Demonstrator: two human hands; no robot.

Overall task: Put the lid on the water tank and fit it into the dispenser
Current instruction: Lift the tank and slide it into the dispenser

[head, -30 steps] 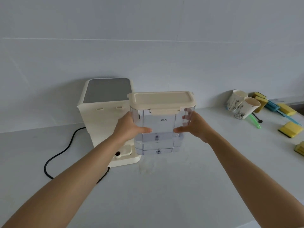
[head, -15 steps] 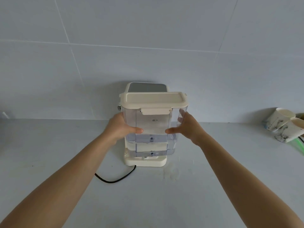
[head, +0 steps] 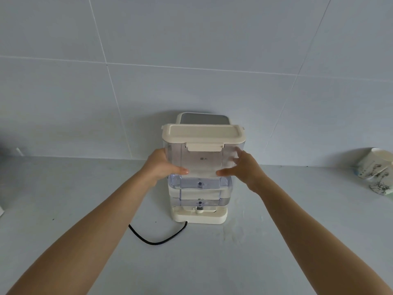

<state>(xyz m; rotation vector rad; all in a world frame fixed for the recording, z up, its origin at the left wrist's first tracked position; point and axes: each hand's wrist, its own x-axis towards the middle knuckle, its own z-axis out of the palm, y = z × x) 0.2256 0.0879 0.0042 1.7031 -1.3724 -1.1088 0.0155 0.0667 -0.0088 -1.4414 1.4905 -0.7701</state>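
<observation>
A clear plastic water tank (head: pixel 201 165) with a cream lid (head: pixel 203 134) clipped on top is upright right in front of the cream dispenser (head: pixel 200 216). My left hand (head: pixel 162 166) grips its left side and my right hand (head: pixel 244 169) its right side, thumbs on the front face. The tank's bottom sits low over the dispenser's base platform; I cannot tell whether it touches. Only the dispenser's grey top panel (head: pixel 204 118) and its base show around the tank.
A black power cord (head: pixel 157 239) loops on the white counter in front of the dispenser's left corner. Two patterned paper cups (head: pixel 376 171) lie at the right edge. A tiled wall stands close behind the dispenser.
The tank has moved from the dispenser's right side to directly in front of it and lower, down toward the base. My view has swung left, so the cups now sit at the far right.
</observation>
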